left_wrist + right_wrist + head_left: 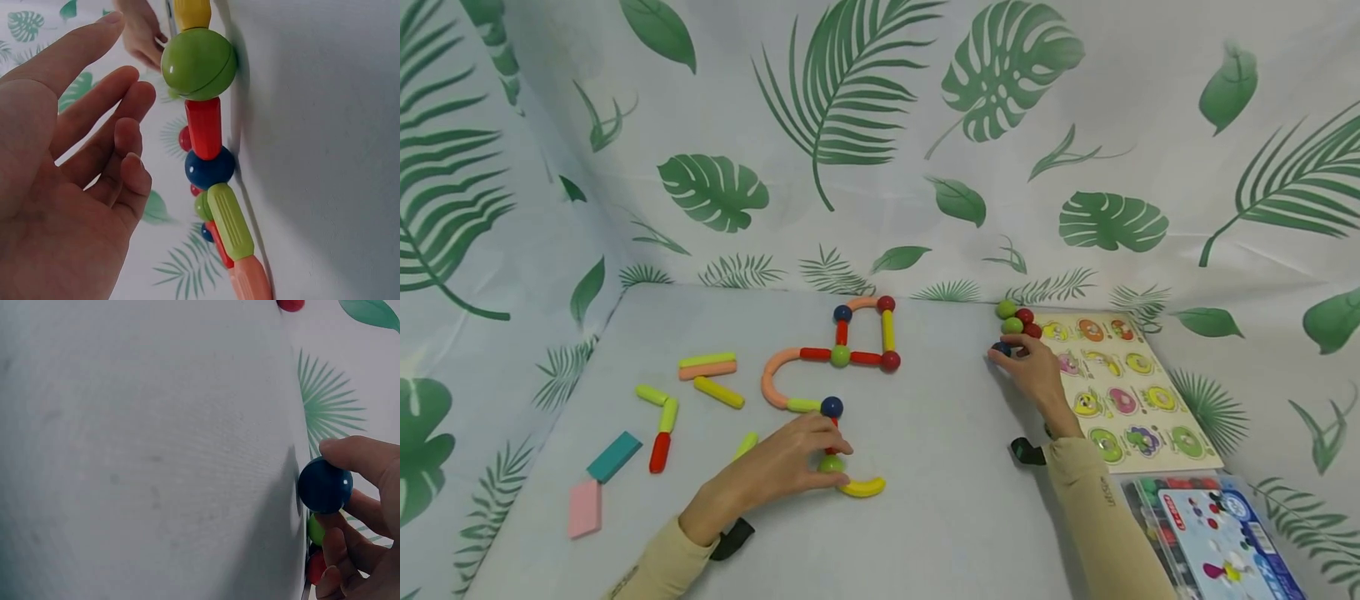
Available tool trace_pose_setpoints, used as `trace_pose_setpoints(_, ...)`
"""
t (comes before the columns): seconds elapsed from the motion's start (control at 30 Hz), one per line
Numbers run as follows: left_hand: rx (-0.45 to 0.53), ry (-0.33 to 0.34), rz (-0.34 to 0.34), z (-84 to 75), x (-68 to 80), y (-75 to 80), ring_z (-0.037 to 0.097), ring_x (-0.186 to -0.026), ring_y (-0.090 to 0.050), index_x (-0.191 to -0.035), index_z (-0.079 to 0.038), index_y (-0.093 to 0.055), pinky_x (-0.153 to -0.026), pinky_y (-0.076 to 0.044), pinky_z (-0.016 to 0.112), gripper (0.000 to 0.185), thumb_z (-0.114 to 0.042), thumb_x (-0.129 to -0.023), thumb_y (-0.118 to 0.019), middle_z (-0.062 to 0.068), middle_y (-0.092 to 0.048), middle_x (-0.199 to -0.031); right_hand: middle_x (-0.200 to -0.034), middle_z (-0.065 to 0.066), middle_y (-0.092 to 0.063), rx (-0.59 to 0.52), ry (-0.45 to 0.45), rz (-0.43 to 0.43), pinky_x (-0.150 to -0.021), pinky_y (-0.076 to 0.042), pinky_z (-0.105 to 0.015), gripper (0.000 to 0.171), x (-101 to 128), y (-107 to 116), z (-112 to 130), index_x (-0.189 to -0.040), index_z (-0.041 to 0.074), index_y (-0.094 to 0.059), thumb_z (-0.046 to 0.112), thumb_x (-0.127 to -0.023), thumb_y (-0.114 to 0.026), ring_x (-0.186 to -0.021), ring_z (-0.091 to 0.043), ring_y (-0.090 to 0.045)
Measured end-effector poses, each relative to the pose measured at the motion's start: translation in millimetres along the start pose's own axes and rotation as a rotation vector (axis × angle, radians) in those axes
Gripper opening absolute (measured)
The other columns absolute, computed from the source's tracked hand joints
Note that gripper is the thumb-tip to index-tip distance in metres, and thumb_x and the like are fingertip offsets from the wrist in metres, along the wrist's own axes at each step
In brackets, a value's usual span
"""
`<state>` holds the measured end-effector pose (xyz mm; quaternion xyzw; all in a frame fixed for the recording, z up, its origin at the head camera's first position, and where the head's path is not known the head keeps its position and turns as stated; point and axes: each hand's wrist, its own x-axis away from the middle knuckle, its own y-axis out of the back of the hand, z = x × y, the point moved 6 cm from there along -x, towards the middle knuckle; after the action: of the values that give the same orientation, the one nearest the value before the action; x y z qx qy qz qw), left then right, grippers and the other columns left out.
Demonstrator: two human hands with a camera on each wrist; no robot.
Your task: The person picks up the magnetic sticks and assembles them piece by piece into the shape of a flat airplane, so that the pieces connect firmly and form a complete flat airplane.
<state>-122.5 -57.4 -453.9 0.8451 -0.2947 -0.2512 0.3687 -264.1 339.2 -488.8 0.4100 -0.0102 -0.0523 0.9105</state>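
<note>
A flat chain of magnetic sticks and balls (pixel 842 354) lies mid-table. Its near end is a green ball (pixel 831 464) with a yellow curved stick (pixel 862 487) beside it. My left hand (pixel 820 454) hovers over that end. In the left wrist view its fingers (pixel 106 125) are relaxed and spread, just apart from the green ball (pixel 199 62), the red stick (pixel 204 128) and the blue ball (pixel 209 167). My right hand (pixel 1011 354) is at the right and pinches a blue ball (pixel 1002 348) on the table. The right wrist view shows fingertips (pixel 359 456) around that blue ball (pixel 325 485).
A small pile of green and red balls (pixel 1018 319) sits by the right hand, next to a wooden peg puzzle board (pixel 1120 392). A plastic box (pixel 1213 533) stands at the near right. Loose sticks (pixel 707 367), a teal block (pixel 614 456) and a pink block (pixel 584 508) lie at the left.
</note>
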Motion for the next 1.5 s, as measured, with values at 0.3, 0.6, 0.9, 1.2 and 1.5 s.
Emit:
trace_pose_setpoints(0.3,-0.046,-0.043,0.015,-6.4,-5.7,-6.0,0.009,-0.103,-0.055,-0.110,-0.014,-0.077,-0.096,-0.051,0.029,0.035,-0.037,-0.084,-0.082,-0.006,-0.066,-0.107,-0.121,-0.017,-0.063,0.044,0.032,0.018,-0.080,-0.043,-0.034,0.050,16,-9,12,-0.132,0.009,-0.065,0.038,-0.092,-0.075,-0.107,-0.030,-0.055)
trace_pose_setpoints(0.6,-0.095,-0.104,0.073,-14.2,-12.4,-23.6,0.009,-0.096,-0.055,-0.107,-0.015,-0.077,-0.088,-0.049,0.023,0.031,-0.036,-0.085,-0.083,-0.004,-0.067,-0.100,-0.112,-0.009,-0.067,-0.001,0.170,0.121,-0.083,-0.044,-0.036,0.047,53,-40,46,-0.128,0.012,-0.068,0.037,-0.090,-0.078,-0.099,-0.023,-0.056)
trace_pose_setpoints(0.9,-0.249,-0.071,0.131,-16.0,-15.9,-35.2,0.008,-0.088,-0.048,-0.100,-0.018,-0.078,-0.079,-0.042,0.021,0.027,-0.041,-0.086,-0.080,-0.009,-0.065,-0.093,-0.106,0.005,-0.067,-0.049,0.262,0.247,-0.080,-0.045,-0.030,0.044,91,-66,79,-0.122,0.022,-0.072,0.041,-0.084,-0.082,-0.095,-0.016,-0.055)
trace_pose_setpoints(1.2,-0.259,-0.076,0.101,-16.2,-16.2,-37.3,0.007,-0.087,-0.047,-0.098,-0.019,-0.078,-0.078,-0.041,0.021,0.024,-0.041,-0.087,-0.080,-0.010,-0.064,-0.091,-0.110,0.015,-0.066,-0.126,0.330,0.413,-0.086,-0.048,-0.030,0.046,118,-83,99,-0.122,0.026,-0.072,0.049,-0.083,-0.081,-0.100,-0.014,-0.057)
trace_pose_setpoints(1.5,-0.234,-0.107,0.055,-19.0,-16.2,-36.5,0.007,-0.084,-0.045,-0.094,-0.019,-0.077,-0.075,-0.037,0.020,0.023,-0.040,-0.086,-0.081,-0.010,-0.063,-0.089,-0.112,0.015,-0.066,-0.177,0.365,0.555,-0.093,-0.044,-0.030,0.043,133,-95,106,-0.122,0.030,-0.069,0.047,-0.084,-0.080,-0.100,-0.013,-0.057)
